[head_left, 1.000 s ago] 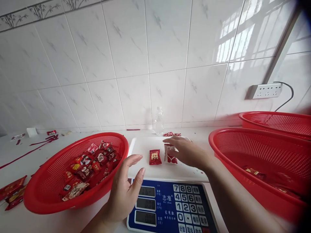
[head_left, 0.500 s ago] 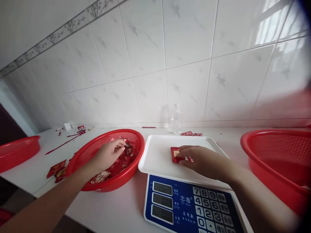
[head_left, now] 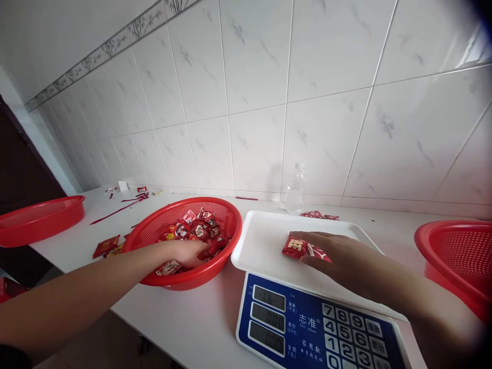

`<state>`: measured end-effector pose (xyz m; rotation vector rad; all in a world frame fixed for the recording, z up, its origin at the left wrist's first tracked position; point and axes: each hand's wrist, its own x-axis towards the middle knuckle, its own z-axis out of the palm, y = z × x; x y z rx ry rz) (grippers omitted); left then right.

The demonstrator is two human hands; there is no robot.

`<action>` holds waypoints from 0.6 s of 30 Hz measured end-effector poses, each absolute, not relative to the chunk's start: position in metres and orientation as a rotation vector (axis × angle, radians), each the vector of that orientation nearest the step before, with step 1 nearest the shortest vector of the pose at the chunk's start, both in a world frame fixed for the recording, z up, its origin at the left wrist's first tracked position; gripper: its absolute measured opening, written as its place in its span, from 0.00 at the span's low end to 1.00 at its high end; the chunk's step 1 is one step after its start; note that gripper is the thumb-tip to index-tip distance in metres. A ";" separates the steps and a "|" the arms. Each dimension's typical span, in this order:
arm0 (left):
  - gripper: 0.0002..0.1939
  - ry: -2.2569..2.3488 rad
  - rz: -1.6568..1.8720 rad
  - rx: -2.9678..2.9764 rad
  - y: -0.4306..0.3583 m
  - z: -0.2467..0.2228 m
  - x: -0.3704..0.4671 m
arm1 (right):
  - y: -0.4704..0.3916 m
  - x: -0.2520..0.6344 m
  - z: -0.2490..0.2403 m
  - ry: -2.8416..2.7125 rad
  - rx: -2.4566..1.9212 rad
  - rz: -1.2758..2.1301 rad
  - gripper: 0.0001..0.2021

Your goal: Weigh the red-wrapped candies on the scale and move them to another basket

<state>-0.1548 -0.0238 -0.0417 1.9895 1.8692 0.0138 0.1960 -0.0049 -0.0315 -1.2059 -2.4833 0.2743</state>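
My left hand (head_left: 190,253) reaches down into a red plastic basket (head_left: 134,230), its fingertips buried among small wrapped candy packets (head_left: 200,232). What those fingers grip, if anything, is hidden. Over the white tray (head_left: 265,238) of a weighing scale, my right hand (head_left: 326,246) has thumb and fingers closed round a red candy packet (head_left: 295,247). A striped red and white piece beside it is partly covered by the hand. The scale's blue panel (head_left: 305,335) with displays and number keys faces me.
Another red basket (head_left: 434,241) stands at the right, and a third (head_left: 42,220) at the far left. A clear plastic bottle (head_left: 295,189) is by the tiled wall. Loose packets (head_left: 106,246) and dark red ribbon strips (head_left: 119,210) lie on the white table.
My left hand has lowered from above the basket in among the packets. My right hand keeps the red packet over the tray, turned slightly. The view has swung a little left.
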 end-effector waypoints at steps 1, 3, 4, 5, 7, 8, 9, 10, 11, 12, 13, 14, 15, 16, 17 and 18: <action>0.12 1.814 -0.040 1.938 -0.023 -0.041 -0.156 | -0.006 0.195 -0.031 -2.483 -1.222 0.273 0.20; 0.19 1.690 -0.126 1.777 -0.020 -0.039 -0.159 | -0.009 0.194 -0.029 -2.495 -1.269 0.276 0.21; 0.24 1.641 -0.128 1.668 -0.019 -0.039 -0.160 | -0.011 0.193 -0.028 -2.506 -1.293 0.281 0.21; 0.30 1.604 -0.112 1.546 -0.018 -0.039 -0.161 | -0.012 0.193 -0.028 -2.517 -1.313 0.289 0.21; 0.41 1.563 -0.055 1.330 -0.016 -0.040 -0.161 | -0.012 0.193 -0.028 -2.533 -1.335 0.296 0.22; 0.44 1.560 -0.023 1.267 -0.015 -0.041 -0.159 | -0.012 0.193 -0.029 -2.538 -1.340 0.295 0.23; 0.45 1.557 0.000 1.242 -0.014 -0.042 -0.158 | -0.012 0.194 -0.030 -2.542 -1.344 0.290 0.23; 0.45 1.542 0.014 1.231 -0.013 -0.043 -0.156 | -0.012 0.194 -0.031 -2.544 -1.348 0.284 0.24; 0.45 1.517 0.022 1.221 -0.012 -0.044 -0.153 | -0.011 0.195 -0.031 -2.545 -1.348 0.277 0.24; 0.44 1.488 0.027 1.207 -0.012 -0.045 -0.151 | -0.011 0.195 -0.032 -2.544 -1.340 0.271 0.24; 0.44 1.463 0.029 1.188 -0.012 -0.046 -0.149 | -0.010 0.196 -0.032 -2.541 -1.329 0.263 0.24; 0.43 1.447 0.032 1.169 -0.011 -0.046 -0.147 | -0.010 0.196 -0.032 -2.537 -1.313 0.253 0.24; 0.42 1.444 0.040 1.155 -0.011 -0.046 -0.145 | -0.010 0.196 -0.032 -2.533 -1.298 0.244 0.24; 0.40 1.451 0.054 1.147 -0.011 -0.046 -0.144 | -0.010 0.196 -0.032 -2.528 -1.285 0.234 0.24; 0.39 1.458 0.064 1.145 -0.011 -0.045 -0.143 | -0.010 0.196 -0.032 -2.523 -1.276 0.226 0.24; 0.38 1.465 0.065 1.149 -0.011 -0.045 -0.142 | -0.010 0.196 -0.031 -2.517 -1.272 0.221 0.24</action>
